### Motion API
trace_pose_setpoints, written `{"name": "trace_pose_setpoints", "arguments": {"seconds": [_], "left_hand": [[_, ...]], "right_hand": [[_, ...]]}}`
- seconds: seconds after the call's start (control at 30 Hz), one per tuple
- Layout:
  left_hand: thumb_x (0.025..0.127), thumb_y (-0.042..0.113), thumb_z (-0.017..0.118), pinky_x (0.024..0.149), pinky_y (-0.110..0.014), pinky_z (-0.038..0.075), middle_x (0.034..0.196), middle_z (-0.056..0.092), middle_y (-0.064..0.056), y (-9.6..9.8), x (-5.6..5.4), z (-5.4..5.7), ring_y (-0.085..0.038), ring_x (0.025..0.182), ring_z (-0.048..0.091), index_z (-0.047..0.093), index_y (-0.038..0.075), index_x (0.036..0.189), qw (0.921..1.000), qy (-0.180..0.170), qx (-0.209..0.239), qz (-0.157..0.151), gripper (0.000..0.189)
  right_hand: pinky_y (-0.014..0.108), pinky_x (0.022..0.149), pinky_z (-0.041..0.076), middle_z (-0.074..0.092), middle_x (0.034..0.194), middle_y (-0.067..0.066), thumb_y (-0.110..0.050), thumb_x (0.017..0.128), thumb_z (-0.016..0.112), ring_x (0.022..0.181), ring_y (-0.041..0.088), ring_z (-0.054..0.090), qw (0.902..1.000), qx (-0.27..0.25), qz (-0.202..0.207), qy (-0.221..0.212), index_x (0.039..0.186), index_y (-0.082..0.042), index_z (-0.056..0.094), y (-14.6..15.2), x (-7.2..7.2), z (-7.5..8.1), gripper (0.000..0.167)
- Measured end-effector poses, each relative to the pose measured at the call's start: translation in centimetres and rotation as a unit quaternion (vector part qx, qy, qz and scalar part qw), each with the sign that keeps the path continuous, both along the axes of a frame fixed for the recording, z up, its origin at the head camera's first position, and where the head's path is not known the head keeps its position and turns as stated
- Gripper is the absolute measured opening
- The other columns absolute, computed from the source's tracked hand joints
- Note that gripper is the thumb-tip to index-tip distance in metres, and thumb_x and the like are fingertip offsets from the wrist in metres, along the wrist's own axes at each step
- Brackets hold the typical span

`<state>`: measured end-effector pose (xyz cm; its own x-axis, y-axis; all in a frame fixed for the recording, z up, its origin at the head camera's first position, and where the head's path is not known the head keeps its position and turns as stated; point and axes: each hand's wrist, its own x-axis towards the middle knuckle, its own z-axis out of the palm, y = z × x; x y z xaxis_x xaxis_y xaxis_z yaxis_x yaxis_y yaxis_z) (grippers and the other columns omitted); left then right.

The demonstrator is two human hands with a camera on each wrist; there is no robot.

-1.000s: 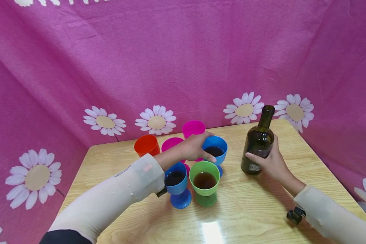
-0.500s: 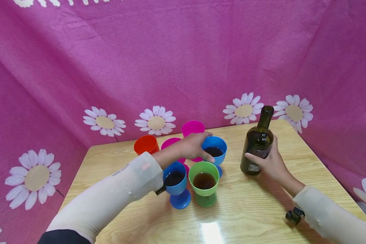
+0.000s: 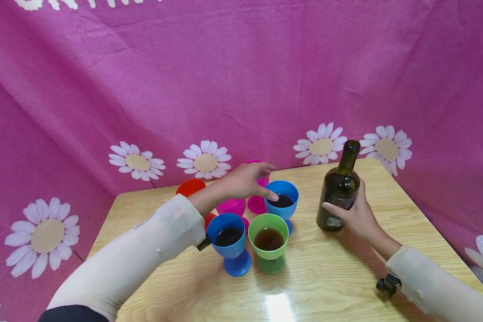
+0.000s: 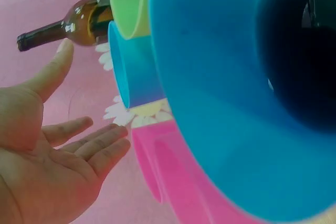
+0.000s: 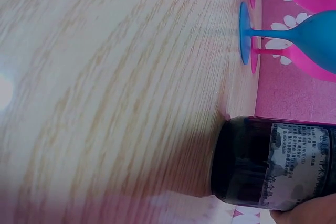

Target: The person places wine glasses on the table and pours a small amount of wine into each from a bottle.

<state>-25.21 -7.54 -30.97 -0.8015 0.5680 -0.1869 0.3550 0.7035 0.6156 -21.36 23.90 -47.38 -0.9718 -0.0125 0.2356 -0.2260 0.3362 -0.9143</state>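
Observation:
My left hand (image 3: pixel 245 181) hovers over the goblets, its fingers extended and thumb apart. In the head view the thumb overlaps the rim of the rear blue goblet (image 3: pixel 283 211), which holds dark liquid. The left wrist view shows that hand (image 4: pixel 58 166) with nothing in its grasp, beside a pink goblet (image 4: pixel 191 182). My right hand (image 3: pixel 358 213) grips a dark green wine bottle (image 3: pixel 338 190) around its body, thumb across the front. The bottle is uncorked and upright, and its labelled lower part (image 5: pixel 294 163) shows in the right wrist view.
A green goblet (image 3: pixel 270 250) and a front blue goblet (image 3: pixel 230 249), both with dark liquid, stand nearest. Behind are magenta goblets (image 3: pixel 230 206) and an orange one (image 3: pixel 189 188), partly covered by the left arm. A flowered pink cloth (image 3: pixel 225 80) hangs behind the wooden table (image 3: pixel 326 277).
My left hand has lifted off the rear blue goblet and drawn slightly left, its fingers straightening. The right hand and the bottle have hardly moved.

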Motion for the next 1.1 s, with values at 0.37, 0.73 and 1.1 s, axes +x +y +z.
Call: {"name": "trace_pose_setpoints", "arguments": {"seconds": [0.37, 0.73, 1.1], "left_hand": [[0.085, 0.033, 0.086, 0.111, -0.044, 0.048, 0.153, 0.053, -0.008, -2.2, -1.6, 0.5, -0.028, 0.143, 0.047, 0.045, 0.011, 0.155, 0.9961, 0.045, 0.055, 0.051, 0.083], [0.084, 0.035, 0.086, 0.112, -0.054, 0.045, 0.163, 0.037, -0.011, -3.3, -3.3, -1.9, -0.035, 0.150, 0.034, 0.031, 0.012, 0.162, 0.9908, 0.004, 0.054, 0.124, 0.097], [0.085, 0.028, 0.086, 0.108, -0.052, 0.049, 0.164, 0.035, -0.014, -3.0, -4.1, -3.5, -0.036, 0.150, 0.034, 0.025, 0.013, 0.164, 0.9882, -0.026, 0.049, 0.143, 0.100]], "right_hand": [[0.072, 0.115, 0.024, 0.032, 0.160, 0.025, -0.022, 0.092, 0.081, 0.144, 0.045, 0.035, 1.0000, 0.000, 0.004, -0.004, 0.162, -0.034, -0.002, -0.1, 0.1, 0.1, 0.109], [0.073, 0.115, 0.024, 0.033, 0.160, 0.024, -0.022, 0.091, 0.082, 0.143, 0.045, 0.036, 1.0000, 0.000, 0.000, -0.008, 0.162, -0.033, -0.001, 0.0, 0.1, 0.1, 0.110], [0.074, 0.115, 0.023, 0.031, 0.161, 0.024, -0.023, 0.092, 0.081, 0.145, 0.045, 0.035, 0.9999, 0.003, 0.003, -0.011, 0.162, -0.033, -0.002, 0.0, 0.1, 0.3, 0.110]]}}
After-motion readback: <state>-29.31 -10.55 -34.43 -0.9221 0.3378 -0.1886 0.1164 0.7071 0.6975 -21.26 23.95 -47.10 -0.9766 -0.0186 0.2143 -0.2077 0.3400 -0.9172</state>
